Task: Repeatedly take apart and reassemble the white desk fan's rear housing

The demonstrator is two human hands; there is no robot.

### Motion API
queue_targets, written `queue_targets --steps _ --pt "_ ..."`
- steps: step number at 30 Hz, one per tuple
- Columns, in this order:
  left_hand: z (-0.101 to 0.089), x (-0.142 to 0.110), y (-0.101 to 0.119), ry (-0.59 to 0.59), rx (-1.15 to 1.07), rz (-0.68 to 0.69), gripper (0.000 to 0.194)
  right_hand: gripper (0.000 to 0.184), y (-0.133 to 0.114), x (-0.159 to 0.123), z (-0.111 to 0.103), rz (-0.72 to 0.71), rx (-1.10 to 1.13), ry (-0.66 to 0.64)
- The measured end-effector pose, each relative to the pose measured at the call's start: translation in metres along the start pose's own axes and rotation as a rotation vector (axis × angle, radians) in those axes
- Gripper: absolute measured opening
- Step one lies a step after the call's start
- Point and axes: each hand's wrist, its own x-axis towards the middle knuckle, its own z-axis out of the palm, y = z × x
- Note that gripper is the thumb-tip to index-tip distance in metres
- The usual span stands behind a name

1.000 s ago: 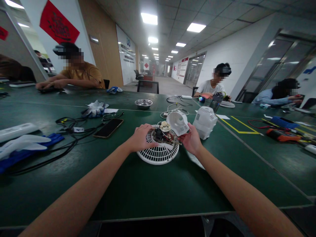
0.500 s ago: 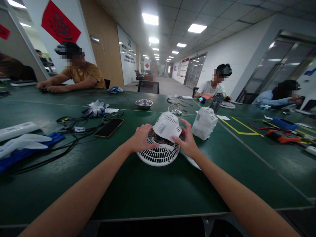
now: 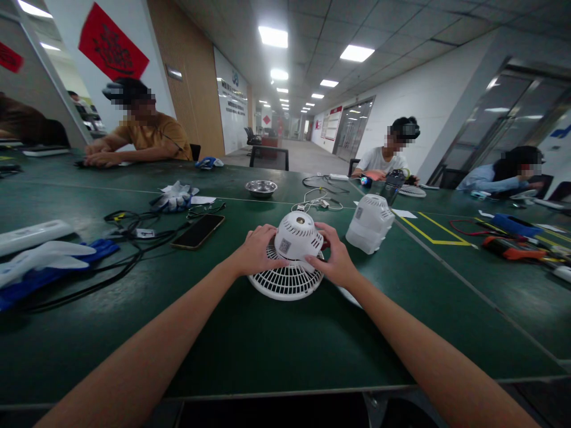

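A white motor cover (image 3: 296, 235), rounded with vent slots and a printed label, sits over the hub of a white round fan grille (image 3: 285, 284) lying on the table. My left hand (image 3: 257, 252) is closed around the grille's left side, its thumb along the hub just under the cover. On the other side, my right hand (image 3: 335, 254) grips the cover between thumb and fingers. Some fingertips are hidden behind the cover. A white part (image 3: 350, 296) shows partly beneath my right forearm. To the right stands a translucent white vented housing (image 3: 371, 224).
Left of my hands lie a phone (image 3: 198, 231), black cables (image 3: 134, 252) and gloves (image 3: 49, 261). A metal bowl (image 3: 261, 188) and a white cable (image 3: 322, 202) are beyond. An orange multimeter (image 3: 513, 248) lies right. Several people sit around the green table (image 3: 285, 351).
The motor cover has gone from tilted, with the motor showing under it, to sitting nearly level over the hub. My right hand moved slightly down with it; my left hand stayed in place.
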Motion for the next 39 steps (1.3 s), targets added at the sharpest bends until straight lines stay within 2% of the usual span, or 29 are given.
queue_targets --steps 8,18,23,39 --pt "0.0 0.001 0.002 -0.002 -0.009 -0.008 0.076 0.073 0.002 0.0 -0.002 -0.002 -0.033 0.002" --pt "-0.004 0.002 0.003 0.0 -0.024 -0.018 0.072 0.073 0.001 0.002 -0.008 0.082 0.075 -0.098" --pt "-0.009 0.001 0.004 -0.016 -0.02 0.01 0.066 0.075 -0.002 0.001 -0.012 0.047 0.066 -0.129" --pt "-0.01 -0.001 0.007 -0.06 -0.025 0.021 0.065 0.079 0.001 0.002 -0.016 -0.004 -0.003 -0.165"
